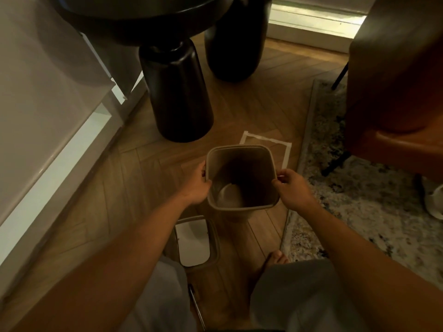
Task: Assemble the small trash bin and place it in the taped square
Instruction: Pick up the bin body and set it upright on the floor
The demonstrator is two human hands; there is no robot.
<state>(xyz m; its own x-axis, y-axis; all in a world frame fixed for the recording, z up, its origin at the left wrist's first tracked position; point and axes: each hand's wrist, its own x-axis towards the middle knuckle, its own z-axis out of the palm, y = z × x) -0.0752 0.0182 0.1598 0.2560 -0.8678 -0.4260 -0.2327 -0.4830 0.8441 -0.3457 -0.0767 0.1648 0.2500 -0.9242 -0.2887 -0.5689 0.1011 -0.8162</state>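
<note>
Hands grip bin [241, 178] by opposite rim edges: left hand [197, 185] at 9 o'clock, right hand [291, 188] at 3. Taped square [286, 149] lies just beyond, at 12; lid [195, 240] waits at 7.

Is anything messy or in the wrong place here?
The lid lies on the floor by the person's knee, not on the bin, which both hands hold near the taped square. Nothing looks spilled or broken.
</note>
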